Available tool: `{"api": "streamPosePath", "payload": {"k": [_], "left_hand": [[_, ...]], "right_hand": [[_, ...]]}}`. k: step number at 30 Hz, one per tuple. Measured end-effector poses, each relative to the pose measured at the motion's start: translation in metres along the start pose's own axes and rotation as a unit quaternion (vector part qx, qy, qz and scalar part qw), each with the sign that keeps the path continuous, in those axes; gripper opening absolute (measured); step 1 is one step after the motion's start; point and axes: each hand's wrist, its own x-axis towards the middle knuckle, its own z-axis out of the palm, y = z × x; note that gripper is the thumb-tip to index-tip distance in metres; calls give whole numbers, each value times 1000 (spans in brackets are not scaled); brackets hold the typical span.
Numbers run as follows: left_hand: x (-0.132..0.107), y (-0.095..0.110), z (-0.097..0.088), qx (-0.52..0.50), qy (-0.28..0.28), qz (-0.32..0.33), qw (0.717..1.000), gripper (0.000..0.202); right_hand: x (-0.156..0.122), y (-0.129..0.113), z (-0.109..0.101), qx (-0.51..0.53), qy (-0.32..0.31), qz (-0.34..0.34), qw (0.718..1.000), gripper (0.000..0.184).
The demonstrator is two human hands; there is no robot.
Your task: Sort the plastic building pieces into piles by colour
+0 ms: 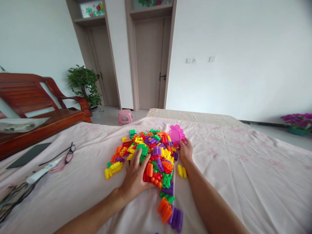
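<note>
A pile of colorful plastic tube-shaped building blocks (156, 150) lies on a pale flowered cloth, in red, orange, yellow, green and purple. My left hand (135, 174) rests with its fingers spread against the near left side of the pile, not visibly gripping any block. At the pile's right edge, my right hand (186, 151) has its fingers closed on the lower rim of a pink plastic piece (175, 135) with a scalloped, flower-like outline. Joined yellow blocks (181, 171) lie just beside my right wrist. Orange blocks (165, 210) and purple blocks (175, 218) sit between my forearms.
On the left of the cloth (234, 175) lie eyeglasses (69, 153), a white stick-like device (44, 170), dark cables (18, 196) and a dark flat panel (29, 155). Beyond are a wooden bench (36, 97), a pink stool (125, 116) and a potted plant (84, 84).
</note>
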Motion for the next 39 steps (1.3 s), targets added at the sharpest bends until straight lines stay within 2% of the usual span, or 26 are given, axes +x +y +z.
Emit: {"api": "streamPosePath", "payload": {"k": [3,5,7,9,11,13,16,21,24,30,33,39], "left_hand": [[-10,11,-22,-3,-9,59,998,81],[-18,22,-37,-20,-37,136,990,71],[-23,36,-46,-53,-72,229,969,67],[-22,51,-48,-78,-86,319,941,52],[-17,64,-44,-87,-97,374,918,32],[-10,73,-37,-92,-110,399,906,22],[-8,77,-22,-96,-93,435,890,20],[-21,68,0,-87,-44,496,863,20],[-18,67,-3,-67,-51,497,863,19],[11,73,-17,-52,-78,458,884,24],[27,72,-12,-16,-63,410,910,24],[54,68,7,31,-33,266,963,19]], "right_hand": [[3,3,0,11,14,8,1000,53],[5,4,1,15,21,14,1000,54],[6,4,1,16,23,17,999,56],[5,3,1,13,19,19,1000,57],[4,1,0,10,14,18,1000,58],[2,-1,-1,11,11,17,1000,58],[1,-2,-2,14,10,14,1000,57],[2,1,-2,13,10,16,1000,57],[3,1,-1,4,5,13,1000,56],[2,0,-2,14,-2,10,1000,53],[2,1,-3,16,-2,8,1000,53],[0,4,-2,5,-4,-5,1000,52]]}}
